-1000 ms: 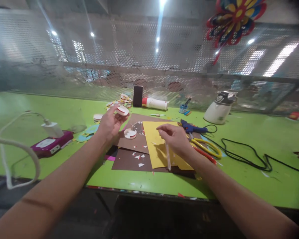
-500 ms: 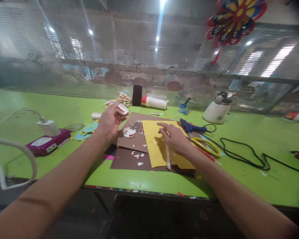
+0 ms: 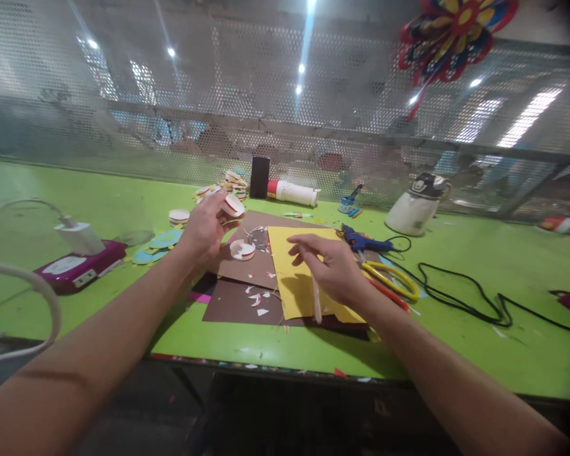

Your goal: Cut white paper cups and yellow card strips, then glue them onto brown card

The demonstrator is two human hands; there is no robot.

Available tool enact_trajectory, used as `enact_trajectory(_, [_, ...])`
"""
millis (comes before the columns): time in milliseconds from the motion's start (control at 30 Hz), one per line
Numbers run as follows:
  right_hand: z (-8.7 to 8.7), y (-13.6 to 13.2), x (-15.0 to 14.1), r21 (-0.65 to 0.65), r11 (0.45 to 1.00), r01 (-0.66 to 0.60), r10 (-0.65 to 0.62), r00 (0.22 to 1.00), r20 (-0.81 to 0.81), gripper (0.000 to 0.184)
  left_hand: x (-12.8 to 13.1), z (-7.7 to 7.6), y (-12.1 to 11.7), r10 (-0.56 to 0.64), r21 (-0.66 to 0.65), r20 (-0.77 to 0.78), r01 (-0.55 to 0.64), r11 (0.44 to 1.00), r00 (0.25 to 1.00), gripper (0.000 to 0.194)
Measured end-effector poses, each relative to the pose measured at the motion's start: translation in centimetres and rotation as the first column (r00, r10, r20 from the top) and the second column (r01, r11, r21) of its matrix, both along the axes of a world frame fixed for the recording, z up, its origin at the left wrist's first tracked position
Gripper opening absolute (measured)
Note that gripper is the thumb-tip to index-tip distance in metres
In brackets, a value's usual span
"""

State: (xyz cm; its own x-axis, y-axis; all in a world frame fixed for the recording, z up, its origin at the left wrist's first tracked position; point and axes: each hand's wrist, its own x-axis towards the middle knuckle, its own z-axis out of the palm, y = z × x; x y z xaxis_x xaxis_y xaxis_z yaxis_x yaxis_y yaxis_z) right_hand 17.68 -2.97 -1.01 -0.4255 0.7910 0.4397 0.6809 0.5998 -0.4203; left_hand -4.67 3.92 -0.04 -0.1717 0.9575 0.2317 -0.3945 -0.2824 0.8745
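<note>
My left hand [image 3: 205,227] is closed on a shallow white round piece with a red band, like a slice of a paper cup [image 3: 232,206], tilted above the table. A similar cup slice [image 3: 242,249] lies below it on brown card [image 3: 256,268]. My right hand [image 3: 330,266] hovers over a yellow sheet [image 3: 285,294], fingers apart, with nothing visible in them. A pale translucent stick [image 3: 317,304] rests on the sheet beneath that hand. Close by to the right are yellow-handled scissors [image 3: 393,282] and a blue glue gun [image 3: 365,242].
A purple power strip [image 3: 83,269] with a plugged-in white charger sits at the left, beside light blue discs [image 3: 166,239]. Stacked cup pieces [image 3: 235,182], a dark upright phone-like slab [image 3: 259,177], white cups [image 3: 294,192] and a white jug [image 3: 415,206] stand behind. Black cord [image 3: 460,310] runs right.
My right hand has lifted slightly and shifted left, its fingers curling a little. My left hand still holds the cup slice, tilted a bit differently. The whole view has shifted slightly.
</note>
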Motion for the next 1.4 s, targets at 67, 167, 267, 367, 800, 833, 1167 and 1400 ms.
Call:
enact_trajectory(67, [-0.1,0.6,0.4,0.030,0.997,0.077,-0.077,0.997,0.010,0.039,0.1,0.0,0.0,-0.007,-0.011,-0.001,0.007,1.000,1.000,0.015])
enact_trajectory(167, [-0.2,1.8,1.3,0.041,0.986,0.163,-0.166,0.983,0.079,0.038,0.3,0.3,-0.3,-0.025,-0.039,0.000,0.025,0.999,1.000,0.016])
enact_trajectory(267, [0.1,3.2,2.6,0.045,0.958,0.283,-0.286,0.950,0.121,0.026,0.5,0.6,-0.7,-0.085,-0.060,-0.005,0.085,0.995,0.996,0.012])
enact_trajectory(367, [0.6,4.2,3.9,0.017,0.921,0.389,-0.387,0.908,0.161,0.020,0.6,0.6,-1.0,-0.209,-0.093,0.007,0.208,0.974,0.978,0.017])
enact_trajectory(800, [-1.9,3.8,1.6,-0.020,0.932,0.363,-0.351,0.913,0.206,0.020,-0.9,0.7,0.1,-0.159,-0.146,0.114,0.175,0.974,0.981,0.024])
enact_trajectory(833, [-2.0,3.8,1.6,0.001,0.931,0.366,-0.359,0.914,0.190,0.020,-0.8,0.6,0.2,-0.196,-0.154,0.095,0.209,0.966,0.976,0.027])
enact_trajectory(1167, [-1.3,1.9,0.8,0.254,0.966,0.041,-0.040,0.999,-0.011,0.040,1.6,-0.7,-2.0,-0.570,-0.236,-0.235,0.523,0.819,0.787,0.042])
enact_trajectory(1400, [-1.4,-0.1,-1.8,0.372,0.917,-0.143,0.139,0.990,0.038,0.058,2.2,-0.6,-3.7,-0.770,-0.244,-0.153,0.732,0.637,0.619,0.065])
